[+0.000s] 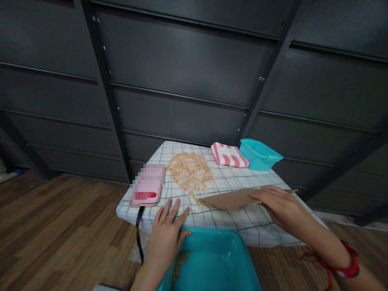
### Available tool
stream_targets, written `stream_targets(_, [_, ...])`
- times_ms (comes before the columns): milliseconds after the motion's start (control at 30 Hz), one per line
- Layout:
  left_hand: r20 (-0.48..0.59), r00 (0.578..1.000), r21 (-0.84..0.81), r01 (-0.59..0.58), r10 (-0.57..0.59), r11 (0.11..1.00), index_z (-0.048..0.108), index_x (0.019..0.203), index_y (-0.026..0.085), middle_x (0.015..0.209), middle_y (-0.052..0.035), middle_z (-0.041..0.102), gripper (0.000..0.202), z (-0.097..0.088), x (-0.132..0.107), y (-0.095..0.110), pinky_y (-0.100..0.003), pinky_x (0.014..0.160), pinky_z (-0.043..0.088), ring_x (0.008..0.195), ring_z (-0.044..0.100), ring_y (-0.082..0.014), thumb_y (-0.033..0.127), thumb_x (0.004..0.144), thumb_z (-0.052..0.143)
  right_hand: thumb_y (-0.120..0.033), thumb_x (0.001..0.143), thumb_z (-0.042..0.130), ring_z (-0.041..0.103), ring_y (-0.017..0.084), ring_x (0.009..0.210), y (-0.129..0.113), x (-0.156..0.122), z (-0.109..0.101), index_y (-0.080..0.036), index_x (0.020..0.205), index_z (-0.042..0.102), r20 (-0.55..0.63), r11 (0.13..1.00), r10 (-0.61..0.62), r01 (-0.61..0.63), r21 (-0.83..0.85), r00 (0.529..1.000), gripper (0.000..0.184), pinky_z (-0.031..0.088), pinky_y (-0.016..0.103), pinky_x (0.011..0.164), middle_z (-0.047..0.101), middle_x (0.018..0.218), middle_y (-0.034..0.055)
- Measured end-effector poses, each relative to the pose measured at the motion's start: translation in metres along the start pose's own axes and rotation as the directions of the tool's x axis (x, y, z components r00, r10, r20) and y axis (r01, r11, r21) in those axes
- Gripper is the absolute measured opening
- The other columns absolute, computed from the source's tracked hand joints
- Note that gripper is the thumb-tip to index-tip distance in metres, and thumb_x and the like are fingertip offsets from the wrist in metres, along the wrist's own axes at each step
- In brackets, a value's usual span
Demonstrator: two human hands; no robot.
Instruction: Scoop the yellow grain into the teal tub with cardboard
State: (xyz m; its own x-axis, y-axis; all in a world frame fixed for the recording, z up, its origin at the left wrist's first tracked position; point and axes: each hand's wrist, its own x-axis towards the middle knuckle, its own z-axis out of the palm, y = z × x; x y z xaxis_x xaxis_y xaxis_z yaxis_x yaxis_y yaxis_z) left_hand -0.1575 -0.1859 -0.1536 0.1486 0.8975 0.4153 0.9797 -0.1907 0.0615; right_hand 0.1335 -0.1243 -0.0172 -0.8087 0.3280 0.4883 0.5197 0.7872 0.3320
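My right hand [279, 207] grips a flat piece of brown cardboard [228, 201] by its right part. The cardboard's left tip lies at the near end of a spread pile of yellow beans mixed with white grains [190, 171]. My left hand [169, 226] has its fingers spread, resting at the table's front edge by the left rim of a teal plastic tub [224, 258]. Several small beans [180, 264] lie along the tub's left side. The tub sits just below the table edge, and its near end is out of view.
A checked cloth covers the table [221, 178]. At the back right are a folded pink-and-white striped towel [229, 154] and a smaller teal basket [259, 155]. A pink phone-like object [150, 182], partly blurred, lies on the left with a black strap [138, 234] hanging down. Dark panels [182, 60] stand behind.
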Motion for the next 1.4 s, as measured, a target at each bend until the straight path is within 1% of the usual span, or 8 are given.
stream_targets(200, [0.013, 1.0, 0.035, -0.002, 0.002, 0.999, 0.056, 0.122, 0.035, 0.134, -0.0077, 0.055, 0.054, -0.004, 0.0, 0.002, -0.051, 0.092, 0.047, 0.122, 0.05, -0.0349, 0.029, 0.071, 0.07, 0.002, 0.077, 0.034, 0.066, 0.017, 0.077, -0.005, 0.003, 0.008, -0.018, 0.089, 0.063, -0.04, 0.999, -0.029, 0.027, -0.031, 0.999, 0.037, 0.056, 0.032, 0.073, 0.072, 0.081, 0.005])
stream_targets(333, [-0.014, 1.0, 0.041, -0.009, 0.01, 0.999, 0.057, 0.122, 0.035, 0.134, -0.0073, 0.055, 0.052, -0.002, 0.0, 0.001, -0.05, 0.092, 0.047, 0.122, 0.05, -0.0349, 0.032, 0.071, 0.07, 0.005, 0.074, 0.033, 0.067, 0.016, 0.077, -0.007, -0.003, 0.004, -0.02, 0.091, 0.062, -0.023, 0.999, -0.035, 0.034, -0.038, 0.999, 0.042, 0.056, 0.031, 0.074, 0.072, 0.082, 0.0025])
stream_targets(467, [-0.002, 1.0, 0.011, -0.003, 0.003, 1.0, 0.055, 0.123, 0.035, 0.134, -0.0083, 0.055, 0.055, -0.002, 0.001, 0.0, -0.053, 0.091, 0.047, 0.122, 0.05, -0.0362, 0.031, 0.071, 0.07, 0.004, 0.076, 0.034, 0.067, 0.016, 0.078, -0.005, -0.007, 0.001, -0.019, 0.093, 0.061, -0.033, 0.999, -0.024, 0.022, -0.049, 0.999, 0.04, 0.056, 0.032, 0.075, 0.072, 0.083, 0.0031])
stream_targets(700, [0.006, 1.0, 0.0, 0.002, -0.002, 1.0, 0.055, 0.123, 0.036, 0.134, -0.0085, 0.054, 0.057, -0.003, 0.001, 0.002, -0.053, 0.092, 0.048, 0.122, 0.049, -0.0362, 0.029, 0.069, 0.072, 0.005, 0.076, 0.032, 0.068, 0.014, 0.075, -0.01, -0.004, 0.005, -0.018, 0.091, 0.059, -0.074, 0.998, -0.044, 0.04, -0.043, 0.996, 0.039, 0.056, 0.03, 0.074, 0.072, 0.081, 0.0029])
stream_targets(833, [-0.005, 1.0, -0.003, -0.004, 0.004, 1.0, 0.055, 0.124, 0.036, 0.134, -0.0088, 0.054, 0.057, -0.001, 0.001, 0.001, -0.053, 0.091, 0.048, 0.122, 0.05, -0.0363, 0.031, 0.069, 0.073, 0.005, 0.074, 0.033, 0.068, 0.015, 0.076, -0.012, -0.009, -0.002, -0.019, 0.092, 0.059, -0.041, 0.999, -0.017, 0.015, -0.052, 0.999, 0.041, 0.057, 0.029, 0.072, 0.073, 0.081, 0.002])
stream_targets(967, [-0.03, 0.999, 0.009, -0.024, 0.024, 1.0, 0.057, 0.122, 0.034, 0.13, -0.0103, 0.057, 0.055, -0.003, 0.001, 0.0, -0.053, 0.089, 0.05, 0.119, 0.052, -0.0372, 0.033, 0.069, 0.073, 0.006, 0.071, 0.033, 0.068, 0.016, 0.079, -0.008, -0.014, -0.009, -0.017, 0.094, 0.059, -0.033, 0.997, 0.01, -0.012, -0.074, 0.999, 0.042, 0.057, 0.029, 0.071, 0.072, 0.083, 0.0039])
stream_targets(1200, [-0.057, 0.998, 0.028, -0.034, 0.036, 0.999, 0.058, 0.121, 0.033, 0.129, -0.0102, 0.059, 0.057, -0.003, 0.001, 0.0, -0.053, 0.087, 0.051, 0.117, 0.054, -0.0373, 0.032, 0.067, 0.075, 0.006, 0.068, 0.033, 0.068, 0.016, 0.079, -0.006, -0.021, -0.005, -0.017, 0.093, 0.061, 0.025, 0.995, 0.009, -0.007, -0.098, 1.0, 0.044, 0.057, 0.029, 0.072, 0.072, 0.084, 0.0045])
stream_targets(1400, [-0.078, 0.996, 0.022, -0.036, 0.038, 0.999, 0.058, 0.121, 0.033, 0.128, -0.0108, 0.059, 0.057, 0.002, 0.0, 0.0, -0.054, 0.086, 0.051, 0.117, 0.054, -0.0379, 0.031, 0.066, 0.075, 0.005, 0.073, 0.033, 0.068, 0.016, 0.081, -0.008, -0.028, -0.012, -0.017, 0.095, 0.06, 0.019, 0.995, 0.02, -0.018, -0.1, 1.0, 0.042, 0.057, 0.03, 0.073, 0.072, 0.086, 0.0047])
